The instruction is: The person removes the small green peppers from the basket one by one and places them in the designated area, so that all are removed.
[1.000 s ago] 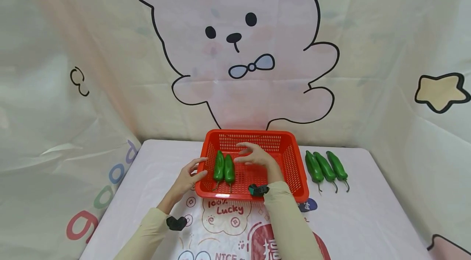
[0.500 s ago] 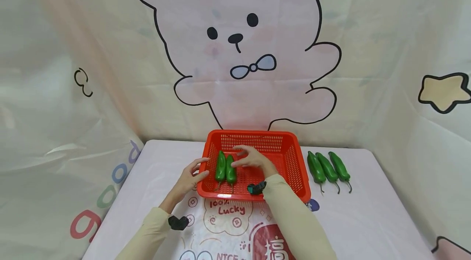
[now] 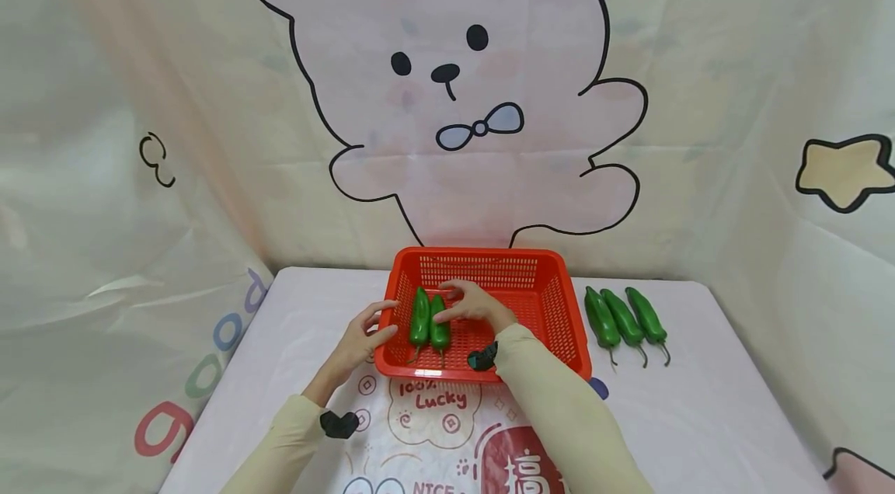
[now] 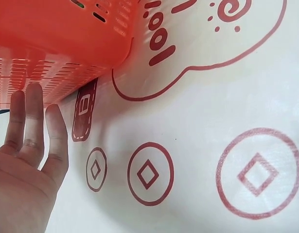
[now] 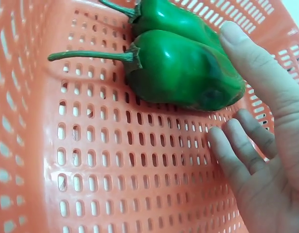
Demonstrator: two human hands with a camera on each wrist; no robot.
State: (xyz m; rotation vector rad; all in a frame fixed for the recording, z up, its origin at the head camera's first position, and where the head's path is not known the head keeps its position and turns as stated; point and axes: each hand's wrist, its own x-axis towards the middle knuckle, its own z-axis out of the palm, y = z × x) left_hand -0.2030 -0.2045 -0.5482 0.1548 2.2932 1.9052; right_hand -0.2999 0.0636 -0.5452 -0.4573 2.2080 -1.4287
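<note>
Two green peppers lie side by side in the left part of a red plastic basket, stems toward the front. My right hand is inside the basket, just over the right-hand pepper. In the right wrist view the thumb reaches above that pepper, and the other fingers spread beside its tip without gripping it. The left-hand pepper touches its neighbour. My left hand is at the basket's left side, its straight fingers against or very near the outer wall; exact contact is unclear.
Three more green peppers lie in a row on the white table to the right of the basket. Printed red drawings cover the tablecloth in front. A curtain with a cartoon bear hangs behind the table.
My right hand has shifted left and slightly down, coming over the right-hand pepper in the basket. The left hand stays beside the basket, and the peppers lie as before.
</note>
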